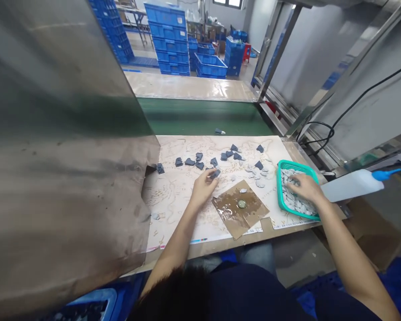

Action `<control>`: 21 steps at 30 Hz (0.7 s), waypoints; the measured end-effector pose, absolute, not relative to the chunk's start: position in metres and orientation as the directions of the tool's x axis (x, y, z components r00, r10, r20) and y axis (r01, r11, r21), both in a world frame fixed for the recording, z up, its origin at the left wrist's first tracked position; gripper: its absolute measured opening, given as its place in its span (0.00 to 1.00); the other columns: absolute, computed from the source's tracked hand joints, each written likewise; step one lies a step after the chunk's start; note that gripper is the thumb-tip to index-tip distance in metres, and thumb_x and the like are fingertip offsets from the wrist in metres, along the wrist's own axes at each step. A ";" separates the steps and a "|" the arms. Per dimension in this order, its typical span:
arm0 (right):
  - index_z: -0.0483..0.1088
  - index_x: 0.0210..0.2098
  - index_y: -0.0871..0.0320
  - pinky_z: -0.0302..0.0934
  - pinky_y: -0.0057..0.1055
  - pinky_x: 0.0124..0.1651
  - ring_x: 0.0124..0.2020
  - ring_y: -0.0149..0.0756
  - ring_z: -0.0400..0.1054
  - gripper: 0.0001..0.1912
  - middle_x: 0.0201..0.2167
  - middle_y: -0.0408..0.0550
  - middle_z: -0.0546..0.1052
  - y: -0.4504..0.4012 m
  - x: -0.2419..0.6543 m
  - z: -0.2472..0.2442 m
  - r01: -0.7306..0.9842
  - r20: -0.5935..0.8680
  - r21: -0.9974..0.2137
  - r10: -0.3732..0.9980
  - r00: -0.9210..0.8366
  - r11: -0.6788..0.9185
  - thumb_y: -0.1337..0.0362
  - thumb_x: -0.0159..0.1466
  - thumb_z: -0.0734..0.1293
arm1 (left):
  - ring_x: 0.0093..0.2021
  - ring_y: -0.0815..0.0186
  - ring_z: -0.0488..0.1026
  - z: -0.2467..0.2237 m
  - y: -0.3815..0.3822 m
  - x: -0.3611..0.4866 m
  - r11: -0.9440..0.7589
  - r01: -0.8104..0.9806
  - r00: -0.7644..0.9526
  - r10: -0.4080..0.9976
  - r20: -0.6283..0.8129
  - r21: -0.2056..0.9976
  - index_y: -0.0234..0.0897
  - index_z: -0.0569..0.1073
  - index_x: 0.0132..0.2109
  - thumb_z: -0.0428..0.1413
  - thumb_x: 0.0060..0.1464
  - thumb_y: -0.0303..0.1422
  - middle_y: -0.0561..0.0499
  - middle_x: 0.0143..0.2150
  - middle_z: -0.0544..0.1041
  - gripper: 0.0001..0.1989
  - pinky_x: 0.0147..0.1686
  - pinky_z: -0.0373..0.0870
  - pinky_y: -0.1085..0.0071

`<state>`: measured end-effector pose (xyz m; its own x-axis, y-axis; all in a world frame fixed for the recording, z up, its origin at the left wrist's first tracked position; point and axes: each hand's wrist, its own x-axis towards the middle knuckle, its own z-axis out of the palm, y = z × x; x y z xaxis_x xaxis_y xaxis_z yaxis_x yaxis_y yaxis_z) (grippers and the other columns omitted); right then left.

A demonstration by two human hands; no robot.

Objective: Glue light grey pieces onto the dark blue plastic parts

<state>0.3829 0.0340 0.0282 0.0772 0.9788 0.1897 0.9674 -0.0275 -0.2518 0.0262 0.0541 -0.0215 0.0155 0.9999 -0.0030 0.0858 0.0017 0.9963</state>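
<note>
1. Left hand: The left hand (202, 189) was at the centre of the frame. Its thumb and fingertips were closed in a narrow pinch on a dark piece (215, 174), raised at the near side of the scattered dark pieces (189, 162). A light pinch at the edges, leaving the broad face exposed, appeared the suitable hold.

2. Right hand: The right hand (305, 187) was at the right of the frame, its fingers partly curled over the pale pieces (300, 206) inside the green basket (280, 191). Whether the fingertips had hold of a piece could not be told. Separating a single piece called for the fingertips alone, without pressure on the basket rim.

3. Card: The brown card (235, 227) lay at an angle on the printed sheet (172, 200), right of and below the left hand. It bore a wet, glossy film, a small round greenish blob (242, 203) and a pale fragment (243, 191). Clearance between sleeveless forearms and this wet surface was advisable, since contact could have smeared it.

4. Bottle: The white bottle (350, 185) lay tilted beside the basket, its blue nozzle (386, 174) toward the right edge. The right forearm passed close to it; a level, unhurried wrist movement reduced the risk of a knock.
</note>
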 end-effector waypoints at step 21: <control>0.75 0.32 0.58 0.60 0.33 0.35 0.35 0.42 0.70 0.10 0.35 0.50 0.79 0.028 0.379 0.010 0.944 -0.004 -0.299 0.989 0.148 -0.142 0.61 0.55 0.65 | 0.22 0.71 0.70 -0.017 0.044 0.044 0.209 -0.159 0.122 0.974 -0.191 0.965 0.35 0.71 0.35 0.50 0.47 0.36 0.54 0.24 0.73 0.11 0.25 0.69 0.74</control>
<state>0.3792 0.0278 0.0103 0.1480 0.9890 -0.0036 0.9437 -0.1423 -0.2985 0.0437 0.0445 -0.0166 0.1219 0.9740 -0.1908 -0.1585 0.2088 0.9650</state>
